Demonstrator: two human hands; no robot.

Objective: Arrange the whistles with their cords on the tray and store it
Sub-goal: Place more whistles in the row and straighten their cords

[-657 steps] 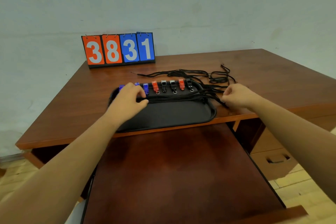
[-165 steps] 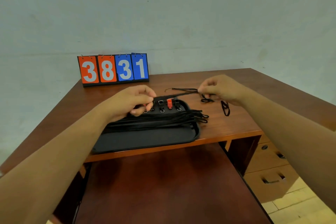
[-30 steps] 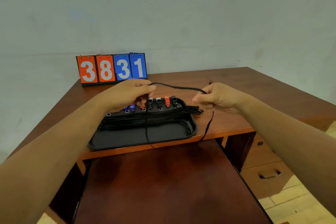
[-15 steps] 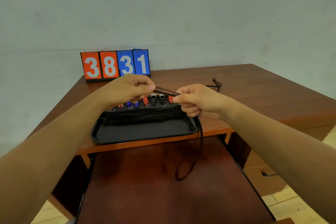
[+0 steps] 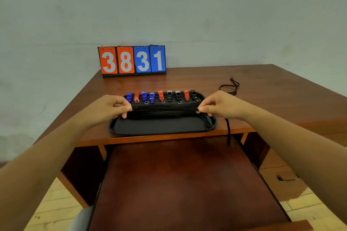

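Pale wall behind a brown wooden desk, w/ a flip scoreboard reading 3831 at the back edge. A black oblong tray sits at the desk's front edge, its rim just short of the drop. Nine whistles stand in a row along its far side in blue, red & black, metal rings toward the viewer. Black cords lie bundled lengthwise just in front of them, leaving the tray's near half as bare mat. A pull-out shelf extends below the front edge. The left hand pinches the bundle's left end btwn thumb & fingers, and the right hand pinches the right end likewise. A hanging cord end drops from the right hand over the desk edge. A loose cord lies on the desk behind that hand, apart from the tray.
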